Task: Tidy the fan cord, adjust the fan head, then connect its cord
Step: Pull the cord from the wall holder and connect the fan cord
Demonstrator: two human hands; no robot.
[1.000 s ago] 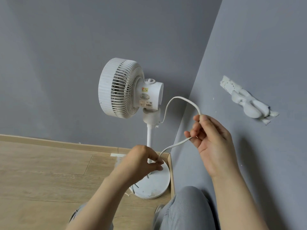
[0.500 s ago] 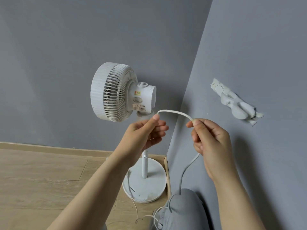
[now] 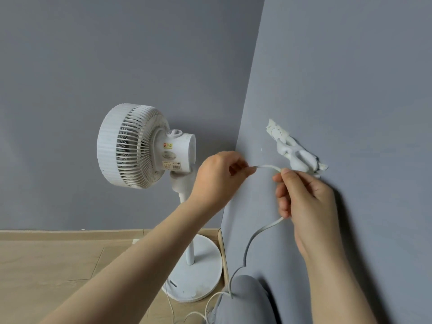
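A white pedestal fan (image 3: 138, 146) stands in the room corner on a round base (image 3: 205, 279), its head facing left. A flat white cord (image 3: 257, 235) runs between my hands. My left hand (image 3: 219, 176) is pinched on the cord right of the motor housing. My right hand (image 3: 304, 197) is closed on the same cord a short way to the right, near the right wall. Below my right hand the cord hangs in a wavy line to my knee and loose loops on the floor (image 3: 210, 302).
On the right wall, a white fitting with torn plaster (image 3: 294, 150) sits just above my right hand. My grey-trousered knee (image 3: 243, 300) is beside the fan base. Wooden floor (image 3: 58, 265) stretches to the left, with a skirting board along the back wall.
My left hand rose from the fan base to the cord beside the fan head. Both hands now hold a short stretch of cord, and the slack hangs below my right hand.
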